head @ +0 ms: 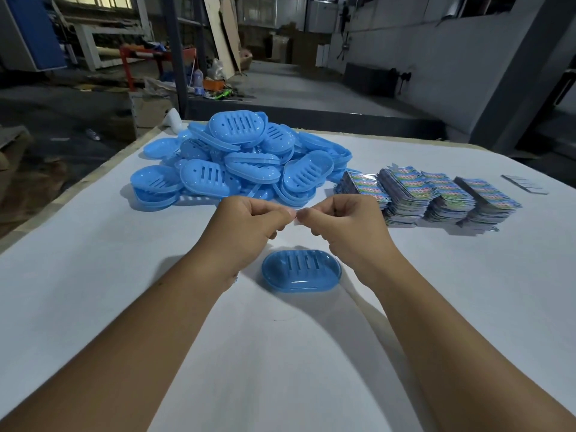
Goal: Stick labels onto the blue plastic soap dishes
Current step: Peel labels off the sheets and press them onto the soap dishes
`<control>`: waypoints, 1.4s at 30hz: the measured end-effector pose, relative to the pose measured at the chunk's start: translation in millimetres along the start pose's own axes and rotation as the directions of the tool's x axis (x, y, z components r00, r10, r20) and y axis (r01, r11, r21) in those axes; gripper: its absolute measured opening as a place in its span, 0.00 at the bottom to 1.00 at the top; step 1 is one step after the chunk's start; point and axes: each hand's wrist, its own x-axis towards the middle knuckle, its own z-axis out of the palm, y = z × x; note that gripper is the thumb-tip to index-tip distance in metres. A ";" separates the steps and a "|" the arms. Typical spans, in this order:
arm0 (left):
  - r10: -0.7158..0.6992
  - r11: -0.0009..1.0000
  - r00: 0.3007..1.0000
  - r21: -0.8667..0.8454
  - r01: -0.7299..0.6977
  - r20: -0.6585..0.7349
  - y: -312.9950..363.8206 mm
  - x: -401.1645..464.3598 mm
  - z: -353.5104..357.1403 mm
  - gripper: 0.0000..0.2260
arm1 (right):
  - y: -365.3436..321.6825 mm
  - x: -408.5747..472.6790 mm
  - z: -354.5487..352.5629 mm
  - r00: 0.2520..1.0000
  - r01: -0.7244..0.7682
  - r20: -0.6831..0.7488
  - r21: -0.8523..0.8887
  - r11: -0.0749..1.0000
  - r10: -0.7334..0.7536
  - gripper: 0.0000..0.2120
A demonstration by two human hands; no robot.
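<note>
One blue plastic soap dish lies upside down on the white table, slots facing up, just below my hands. Above it, my left hand and my right hand meet fingertip to fingertip, both pinching a small pale label that is mostly hidden by the fingers. A big heap of blue soap dishes lies behind my hands. To the right of the heap stand several stacks of colourful labels.
The white table ends at a wooden edge on the left and the far side. A few small grey pieces lie at the far right. Beyond is a dim workshop floor with racks, boards and boxes.
</note>
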 end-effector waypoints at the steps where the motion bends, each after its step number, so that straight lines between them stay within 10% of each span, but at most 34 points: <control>1: -0.008 1.000 1.000 0.000 0.008 -0.006 -0.2 0.7 0.3 0.05 | -0.3 -0.7 -0.1 1.000 0.001 0.012 0.007 1.000 -0.002 0.10; 14: -0.034 0.998 0.997 -0.046 0.030 -0.076 -1.9 4.7 -2.2 0.09 | -1.0 -3.2 -0.6 0.991 0.108 0.087 -0.115 0.987 -0.099 0.10; 23: -0.089 0.994 0.986 -0.071 0.080 -0.140 -6.3 6.9 0.2 0.09 | -0.4 1.9 -9.6 0.994 -0.104 0.013 -0.153 0.983 0.107 0.13; 42: -0.139 0.885 0.989 0.454 0.099 0.054 -4.8 -11.3 5.4 0.11 | -1.7 -2.7 -28.5 0.892 -0.239 0.200 -0.551 0.799 0.405 0.22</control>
